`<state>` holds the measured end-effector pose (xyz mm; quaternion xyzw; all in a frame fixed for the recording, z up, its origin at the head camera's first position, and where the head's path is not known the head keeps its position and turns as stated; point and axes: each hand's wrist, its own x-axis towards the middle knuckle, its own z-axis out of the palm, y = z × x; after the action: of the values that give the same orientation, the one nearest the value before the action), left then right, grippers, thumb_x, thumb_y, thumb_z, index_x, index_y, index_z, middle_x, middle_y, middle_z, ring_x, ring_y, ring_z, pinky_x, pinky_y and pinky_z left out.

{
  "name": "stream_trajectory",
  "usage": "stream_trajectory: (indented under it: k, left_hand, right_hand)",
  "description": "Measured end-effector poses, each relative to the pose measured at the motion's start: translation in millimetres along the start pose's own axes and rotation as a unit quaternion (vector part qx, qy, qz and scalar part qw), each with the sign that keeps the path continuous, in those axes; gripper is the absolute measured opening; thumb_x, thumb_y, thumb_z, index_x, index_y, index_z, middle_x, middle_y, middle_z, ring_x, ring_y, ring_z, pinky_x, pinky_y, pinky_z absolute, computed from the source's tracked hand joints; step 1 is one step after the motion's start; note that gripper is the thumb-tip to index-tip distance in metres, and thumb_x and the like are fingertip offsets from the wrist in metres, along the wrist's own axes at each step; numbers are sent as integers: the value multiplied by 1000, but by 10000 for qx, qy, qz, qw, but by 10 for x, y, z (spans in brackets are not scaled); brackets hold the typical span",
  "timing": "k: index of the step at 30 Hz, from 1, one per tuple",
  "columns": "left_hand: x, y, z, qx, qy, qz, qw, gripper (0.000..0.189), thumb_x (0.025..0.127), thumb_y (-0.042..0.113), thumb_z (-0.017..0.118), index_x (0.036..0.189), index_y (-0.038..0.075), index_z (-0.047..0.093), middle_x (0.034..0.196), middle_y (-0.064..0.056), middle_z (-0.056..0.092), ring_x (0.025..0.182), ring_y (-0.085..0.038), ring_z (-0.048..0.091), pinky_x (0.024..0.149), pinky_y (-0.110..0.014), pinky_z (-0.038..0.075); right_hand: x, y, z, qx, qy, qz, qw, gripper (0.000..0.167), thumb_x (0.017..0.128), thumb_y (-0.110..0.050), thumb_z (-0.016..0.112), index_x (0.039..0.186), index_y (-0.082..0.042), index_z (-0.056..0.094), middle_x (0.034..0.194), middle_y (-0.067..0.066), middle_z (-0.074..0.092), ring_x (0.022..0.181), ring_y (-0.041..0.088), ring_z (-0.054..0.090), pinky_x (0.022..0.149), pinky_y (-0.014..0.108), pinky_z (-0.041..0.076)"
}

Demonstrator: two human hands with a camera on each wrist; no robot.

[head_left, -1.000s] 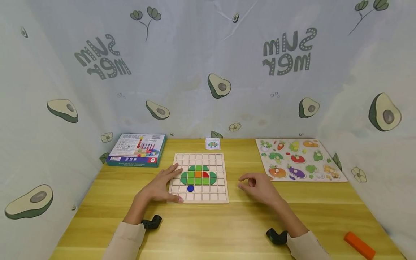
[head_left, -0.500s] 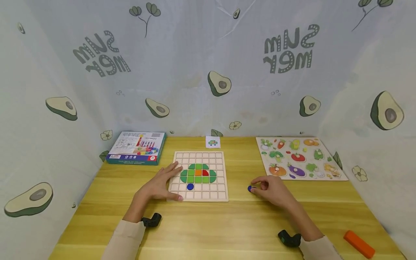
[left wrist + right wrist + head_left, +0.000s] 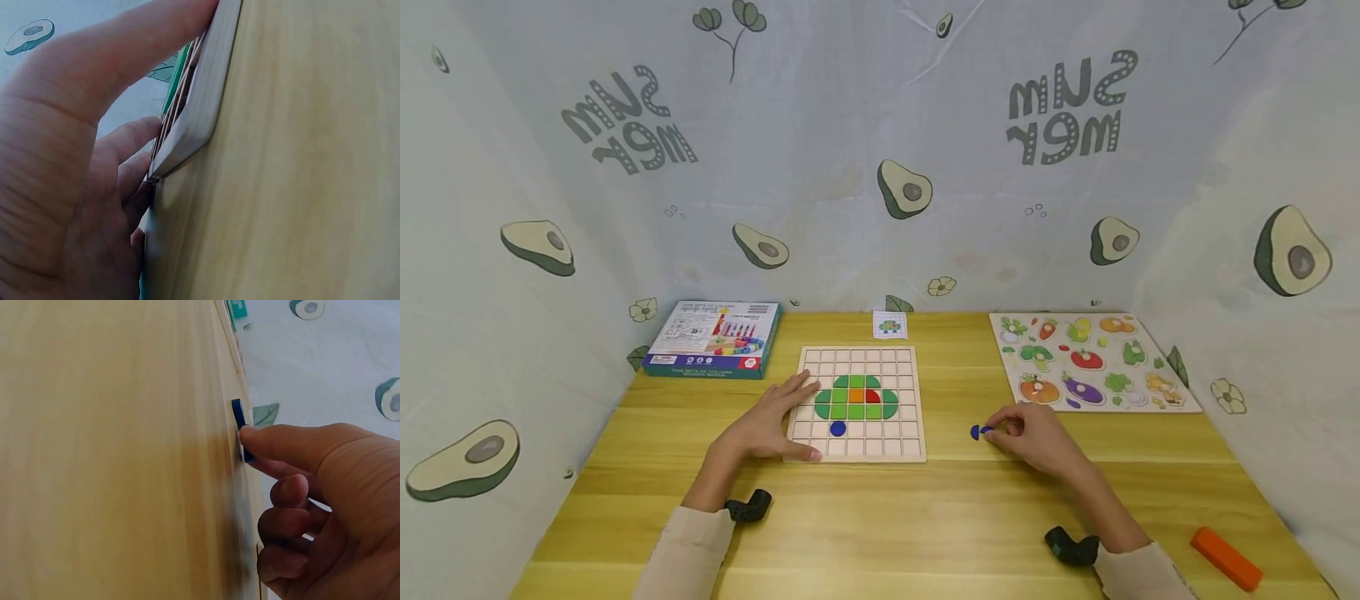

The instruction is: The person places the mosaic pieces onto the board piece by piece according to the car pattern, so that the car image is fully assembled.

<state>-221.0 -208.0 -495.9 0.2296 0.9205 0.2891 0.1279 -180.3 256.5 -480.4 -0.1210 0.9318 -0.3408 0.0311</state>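
My left hand (image 3: 767, 425) lies spread over the left edge of a wooden grid board (image 3: 917, 417), its thumb at the near edge and fingertips on the grid. In the left wrist view the thumb and fingers (image 3: 134, 139) touch the board's rim (image 3: 206, 100). On the board sits a pattern of green tiles (image 3: 838, 398) with an orange tile (image 3: 857, 396) and a red tile (image 3: 872, 396). Below them is a blue round (image 3: 838, 428). Right of the board, my right hand (image 3: 1037, 437) pinches a small blue piece (image 3: 247, 452) between thumb and index finger; another blue piece (image 3: 975, 432) lies beside it.
A small pattern card (image 3: 890, 325) lies behind the board. A boxed toy set (image 3: 711, 340) is at back left, a vegetable puzzle board (image 3: 1093, 362) at back right. An orange block (image 3: 1227, 558) lies at front right. A printed curtain surrounds the table.
My right hand has moved right, and blue pieces have come into view at its fingertips, first one, now two side by side. My left hand has stayed on the board.
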Motion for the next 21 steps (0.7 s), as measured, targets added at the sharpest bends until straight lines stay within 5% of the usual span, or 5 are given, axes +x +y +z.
stream_trajectory:
  k: [21]
  left_hand:
    - [-7, 2, -11, 118, 10, 24, 9999, 118, 67, 64, 87, 163, 22, 34, 174, -8, 14, 161, -37, 13, 129, -62, 7]
  right_hand:
    - [239, -433, 203, 485, 105, -19, 9988, 14, 93, -22, 78, 101, -12, 81, 61, -3, 43, 53, 8, 35, 51, 23, 30]
